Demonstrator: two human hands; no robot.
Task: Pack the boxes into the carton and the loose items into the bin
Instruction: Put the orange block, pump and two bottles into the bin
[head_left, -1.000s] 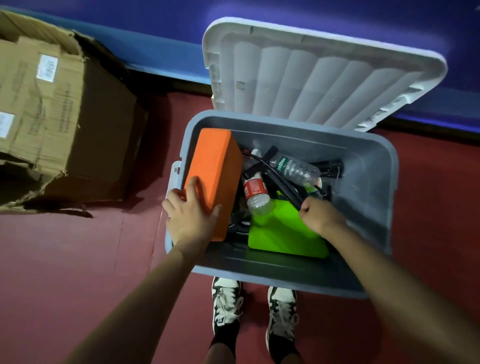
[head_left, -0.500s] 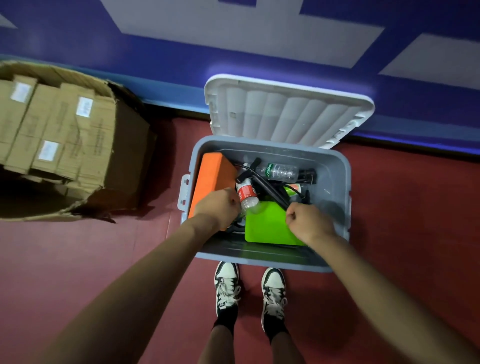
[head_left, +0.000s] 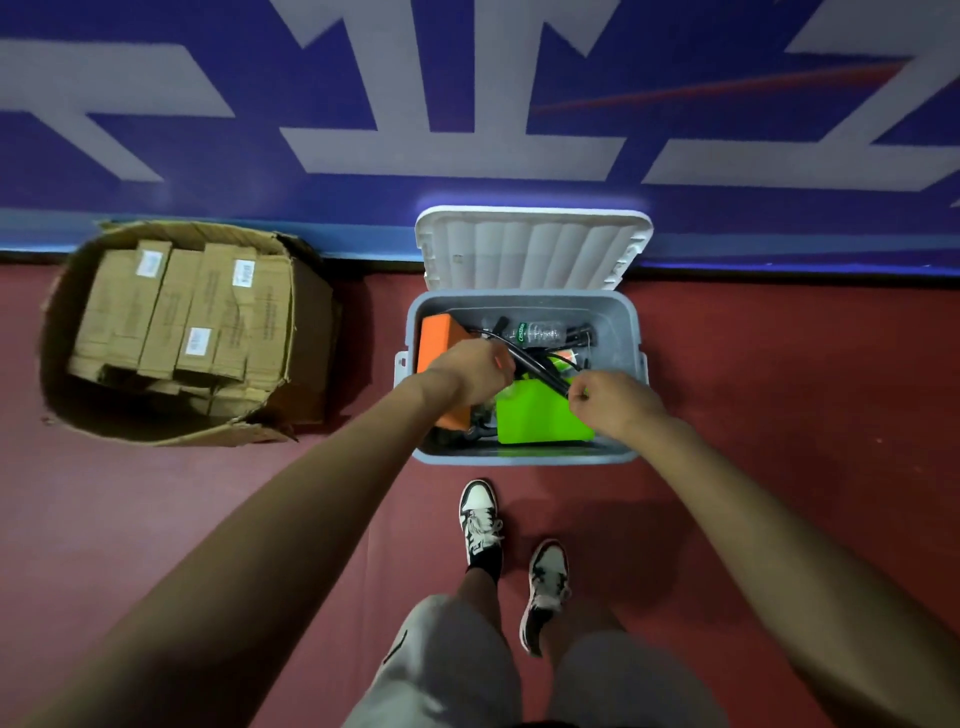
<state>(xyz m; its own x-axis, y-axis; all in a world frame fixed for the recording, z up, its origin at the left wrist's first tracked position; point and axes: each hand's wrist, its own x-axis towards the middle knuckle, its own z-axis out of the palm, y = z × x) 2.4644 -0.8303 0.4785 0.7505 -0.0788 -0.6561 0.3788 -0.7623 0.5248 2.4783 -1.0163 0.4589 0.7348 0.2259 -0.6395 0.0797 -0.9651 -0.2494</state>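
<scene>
The grey bin (head_left: 524, 458) stands open on the floor, and its white lid (head_left: 530, 249) leans on the wall behind. Inside lie an orange block (head_left: 439, 336), a green block (head_left: 535, 423), a clear bottle (head_left: 540, 332) and a black cable (head_left: 530, 361). My left hand (head_left: 467, 371) is curled over a red-label bottle, of which only a red sliver shows at my fingertips. My right hand (head_left: 613, 402) pinches the near end of the black cable above the green block. To the left, the carton (head_left: 306, 332) holds several brown boxes (head_left: 182, 312).
A blue and white wall runs behind the bin and the carton. Red floor surrounds them. My two feet in black and white shoes (head_left: 480, 525) stand just in front of the bin.
The view has pulled up and back, so bin and carton look smaller. My left hand left the orange block and moved right onto the red-label bottle. My right hand stayed at the cable's end.
</scene>
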